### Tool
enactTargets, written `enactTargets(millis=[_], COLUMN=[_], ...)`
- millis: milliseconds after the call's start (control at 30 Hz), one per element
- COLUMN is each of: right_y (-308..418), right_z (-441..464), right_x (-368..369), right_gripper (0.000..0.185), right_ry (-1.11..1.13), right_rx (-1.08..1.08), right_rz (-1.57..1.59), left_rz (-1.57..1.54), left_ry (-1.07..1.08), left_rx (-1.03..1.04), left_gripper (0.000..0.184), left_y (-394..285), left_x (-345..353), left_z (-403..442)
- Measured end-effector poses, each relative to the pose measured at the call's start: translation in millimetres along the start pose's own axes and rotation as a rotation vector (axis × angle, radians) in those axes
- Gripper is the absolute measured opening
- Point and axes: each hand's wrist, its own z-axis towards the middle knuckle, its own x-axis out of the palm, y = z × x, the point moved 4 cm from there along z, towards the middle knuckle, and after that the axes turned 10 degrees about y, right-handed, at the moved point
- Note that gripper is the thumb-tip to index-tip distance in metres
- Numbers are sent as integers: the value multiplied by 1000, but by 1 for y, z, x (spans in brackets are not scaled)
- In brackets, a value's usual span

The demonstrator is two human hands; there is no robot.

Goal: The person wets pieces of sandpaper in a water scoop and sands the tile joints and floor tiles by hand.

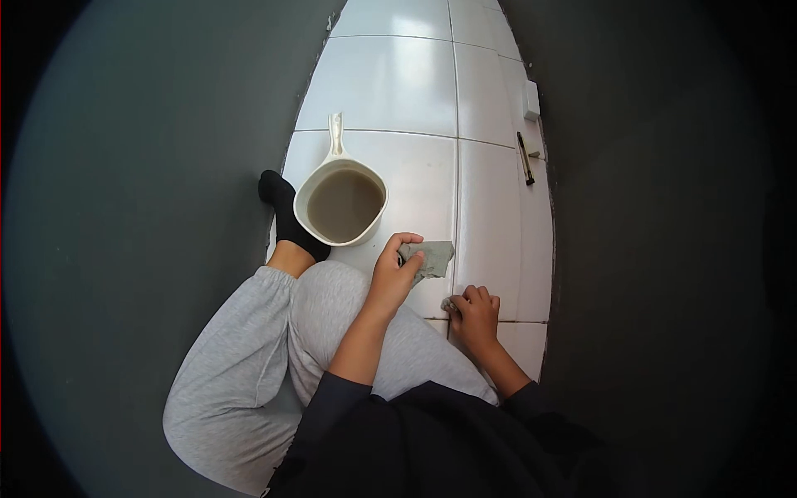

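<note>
My left hand [393,274] is closed, its thumb and fingers pinching a flat grey piece that looks like clay [435,258]. That piece has uneven edges and sticks out to the right of the fingers, above the white tiles. Lower and to the right, my right hand [478,317] has its fingers curled around a small grey lump [450,305], which shows at the fingertips. Most of the lump is hidden by the fingers. Beyond my left hand stands a white dipper [336,148] with its handle pointing away, holding murky brownish water [347,206].
White floor tiles [398,91] run between two dark grey areas. A dark pen-like tool [525,158] and a small white block [531,100] lie along the right tile edge. My bent legs in grey trousers [237,357] and a black-socked foot [286,207] are close to the dipper.
</note>
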Motion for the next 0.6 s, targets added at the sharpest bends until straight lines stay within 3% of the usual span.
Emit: enactTargets(millis=[167,400,600], right_y=[-9,3,-10], right_z=[33,-8,25], right_x=[2,1,5], right_gripper=[11,11,11], right_ry=[-67,17,-62], right_rx=[105,35,71], right_rz=[-28,39,5], left_rz=[-5,-2,-3], left_ry=[34,1,13], left_rx=[-46,28,-34], left_gripper=[18,19,19], left_y=[-1,0,-1], left_x=[3,-2,-1], left_z=[-5,1,-3])
